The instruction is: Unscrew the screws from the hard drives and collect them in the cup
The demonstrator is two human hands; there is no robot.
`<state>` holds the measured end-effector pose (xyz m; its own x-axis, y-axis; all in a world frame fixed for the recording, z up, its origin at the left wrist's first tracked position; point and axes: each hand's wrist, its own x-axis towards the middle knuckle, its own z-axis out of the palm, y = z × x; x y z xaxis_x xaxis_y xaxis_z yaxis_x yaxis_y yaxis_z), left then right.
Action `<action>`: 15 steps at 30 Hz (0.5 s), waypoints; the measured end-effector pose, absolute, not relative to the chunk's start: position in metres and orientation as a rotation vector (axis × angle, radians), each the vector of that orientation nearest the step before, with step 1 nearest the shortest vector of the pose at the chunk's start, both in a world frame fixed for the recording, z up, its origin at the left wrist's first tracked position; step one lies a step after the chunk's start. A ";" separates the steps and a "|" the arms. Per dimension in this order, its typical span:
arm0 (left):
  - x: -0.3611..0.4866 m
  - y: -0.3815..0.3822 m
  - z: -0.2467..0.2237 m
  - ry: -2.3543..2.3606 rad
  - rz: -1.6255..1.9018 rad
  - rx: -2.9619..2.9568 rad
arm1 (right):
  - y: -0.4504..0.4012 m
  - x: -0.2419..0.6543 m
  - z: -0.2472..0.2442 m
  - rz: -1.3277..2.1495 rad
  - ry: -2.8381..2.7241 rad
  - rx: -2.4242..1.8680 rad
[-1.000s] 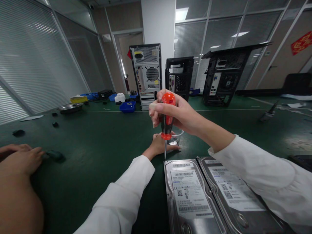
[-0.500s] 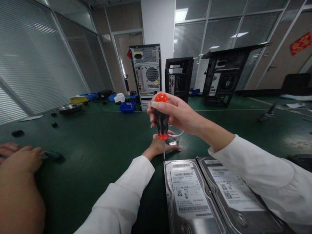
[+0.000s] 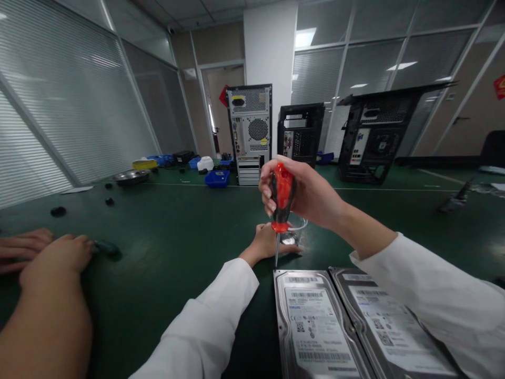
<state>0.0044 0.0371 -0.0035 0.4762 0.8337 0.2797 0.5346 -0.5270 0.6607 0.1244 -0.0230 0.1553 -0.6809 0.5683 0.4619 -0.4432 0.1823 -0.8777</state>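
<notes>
My right hand (image 3: 311,189) grips the red and black handle of a screwdriver (image 3: 281,210). Its shaft points down, with the tip at the far left corner of a silver hard drive (image 3: 315,321). Just beyond that corner, my left hand (image 3: 263,243) curls around a clear cup (image 3: 299,230) on the table, partly hidden behind the screwdriver. Something small and shiny shows low in the cup. A second hard drive (image 3: 394,321) lies against the first on the right, label up, partly covered by my right sleeve.
Another person's hands (image 3: 59,258) rest at the left beside a dark green tool handle (image 3: 107,248). Computer cases (image 3: 252,134) stand at the back. A blue tray (image 3: 216,179), a metal dish (image 3: 131,177) and small black pieces (image 3: 58,211) lie on the green table (image 3: 177,231).
My view has shifted, so most things appear farther right and lower. The screwdriver handle has turned in my right hand and tilts slightly more. Its tip stays at the drive's corner.
</notes>
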 end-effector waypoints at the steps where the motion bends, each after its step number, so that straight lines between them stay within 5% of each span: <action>1: 0.005 0.036 -0.003 1.135 0.806 2.242 | -0.024 0.125 0.156 1.611 -1.673 -0.140; 15: 0.005 0.037 -0.003 1.161 0.782 2.244 | -0.027 0.122 0.156 1.474 -1.734 -0.093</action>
